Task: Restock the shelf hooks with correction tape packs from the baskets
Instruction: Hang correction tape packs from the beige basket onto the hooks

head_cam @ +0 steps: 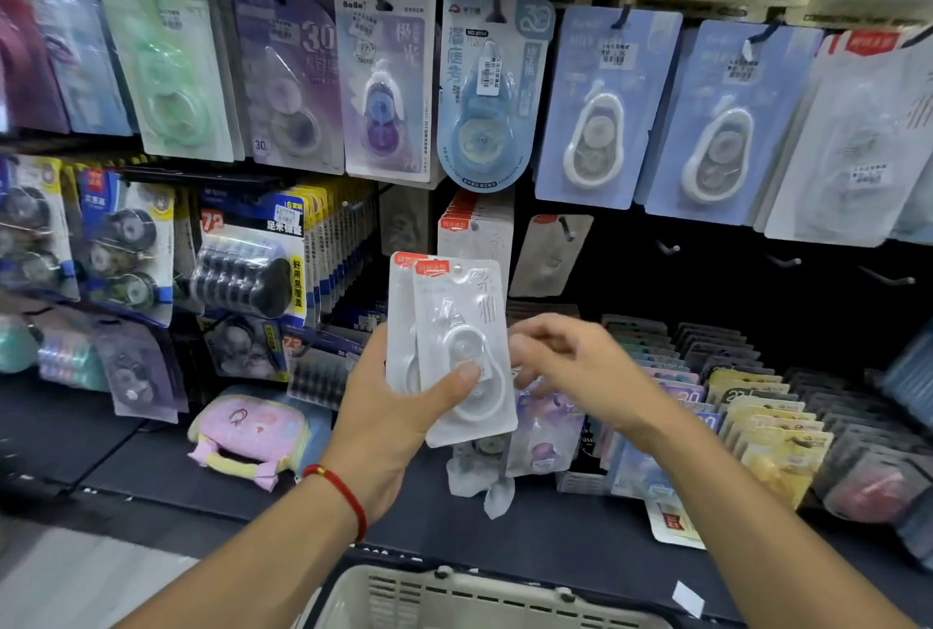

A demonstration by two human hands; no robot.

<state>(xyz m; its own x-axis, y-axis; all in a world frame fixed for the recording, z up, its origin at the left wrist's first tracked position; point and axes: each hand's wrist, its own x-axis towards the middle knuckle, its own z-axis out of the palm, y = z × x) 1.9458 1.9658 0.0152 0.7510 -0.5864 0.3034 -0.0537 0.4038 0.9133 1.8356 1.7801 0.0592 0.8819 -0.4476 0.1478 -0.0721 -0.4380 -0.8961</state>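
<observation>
Two white correction tape packs [457,350] sit pinched in our left hand [399,406], right hand [565,361] loosely curled beside them; several bare hooks [886,277] remain, so restocking looks unfinished.

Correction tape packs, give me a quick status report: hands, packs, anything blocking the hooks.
Left hand grips two white packs. Right hand at their edge, loosely curled, holding nothing visible. Bare hooks upper right, unobstructed.

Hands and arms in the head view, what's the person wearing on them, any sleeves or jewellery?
Both forearms are bare, no sleeves showing. The left hand has a thin red cord bracelet around its wrist. The right hand shows no rings, watch or gloves.
</observation>
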